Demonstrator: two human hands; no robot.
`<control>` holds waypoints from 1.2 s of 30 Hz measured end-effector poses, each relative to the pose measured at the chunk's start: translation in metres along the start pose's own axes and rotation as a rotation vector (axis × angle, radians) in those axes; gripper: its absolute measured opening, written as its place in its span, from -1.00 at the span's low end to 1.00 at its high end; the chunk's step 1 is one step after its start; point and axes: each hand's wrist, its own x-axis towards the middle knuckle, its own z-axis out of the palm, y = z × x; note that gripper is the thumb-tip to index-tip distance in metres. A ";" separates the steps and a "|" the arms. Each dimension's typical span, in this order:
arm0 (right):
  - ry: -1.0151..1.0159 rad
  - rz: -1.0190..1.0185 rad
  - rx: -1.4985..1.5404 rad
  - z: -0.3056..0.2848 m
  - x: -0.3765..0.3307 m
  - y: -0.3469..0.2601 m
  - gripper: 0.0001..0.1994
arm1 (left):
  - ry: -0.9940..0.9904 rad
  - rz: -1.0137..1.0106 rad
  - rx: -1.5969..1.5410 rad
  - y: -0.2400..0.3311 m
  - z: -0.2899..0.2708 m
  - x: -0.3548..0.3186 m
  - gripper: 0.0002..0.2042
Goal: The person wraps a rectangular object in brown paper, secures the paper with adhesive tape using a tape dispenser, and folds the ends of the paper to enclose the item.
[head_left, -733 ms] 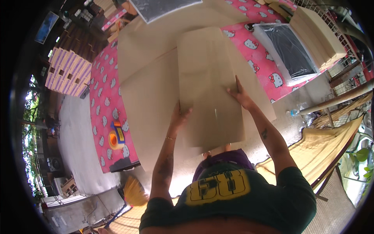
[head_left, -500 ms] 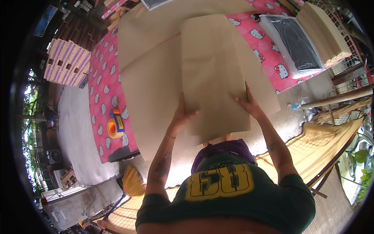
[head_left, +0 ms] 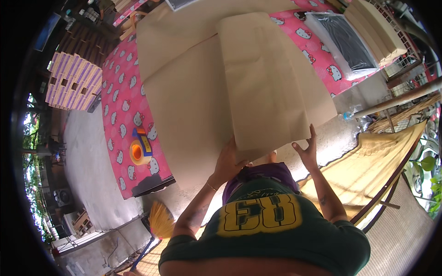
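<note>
One folded brown paper, left hand alongside, grip unclear, right hand spread, yellow numerals, green shirt

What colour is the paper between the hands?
The paper is plain brown, clearest in the head view.

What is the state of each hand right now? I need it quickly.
Left hand: at the near left corner of the folded brown paper; grip cannot be told.
Right hand: open, by its near right corner.
</note>
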 end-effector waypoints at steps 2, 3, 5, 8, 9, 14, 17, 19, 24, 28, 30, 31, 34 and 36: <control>0.113 0.021 -0.198 0.012 -0.025 0.005 -0.25 | 0.041 -0.032 0.088 -0.013 0.014 -0.016 -0.17; 0.202 -0.024 -0.210 0.021 -0.034 0.008 -0.42 | 0.043 -0.073 0.084 -0.018 0.020 -0.023 -0.23; 0.230 -0.019 -0.272 0.032 -0.046 0.002 -0.60 | -0.022 -0.046 0.051 -0.022 0.034 -0.033 -0.35; 0.172 0.027 -0.119 0.056 -0.048 -0.007 -0.80 | -0.162 0.129 0.003 -0.013 0.046 -0.036 -0.43; 0.147 0.114 -0.020 0.062 -0.047 -0.008 -0.80 | -0.171 0.163 0.003 -0.002 0.047 -0.032 -0.43; 0.118 0.144 0.271 0.103 -0.016 0.004 -0.74 | -0.011 0.297 0.264 0.004 0.059 0.009 -0.32; -0.028 0.395 0.827 0.114 -0.006 -0.009 -0.67 | -0.062 0.262 0.361 -0.007 0.068 0.015 -0.23; -0.117 0.443 1.177 0.121 0.005 -0.023 -0.62 | 0.019 0.318 0.465 -0.010 0.071 0.011 -0.21; -0.414 0.436 1.709 0.125 0.026 -0.010 -0.52 | 0.041 0.336 0.484 -0.008 0.079 0.013 -0.24; -0.421 0.492 1.675 0.131 0.024 -0.026 -0.54 | 0.016 0.298 0.389 -0.013 0.076 0.008 -0.26; -0.390 0.500 1.641 0.131 0.024 -0.029 -0.55 | 0.025 0.286 0.400 -0.010 0.076 0.007 -0.28; -0.378 0.511 1.632 0.131 0.023 -0.030 -0.55 | 0.027 0.281 0.407 -0.010 0.077 0.006 -0.28; -0.360 0.537 1.622 0.131 0.021 -0.030 -0.56 | 0.045 0.283 0.399 -0.010 0.078 0.004 -0.28; -0.379 0.543 1.639 0.131 0.020 -0.027 -0.56 | 0.051 0.266 0.429 -0.010 0.080 0.002 -0.27</control>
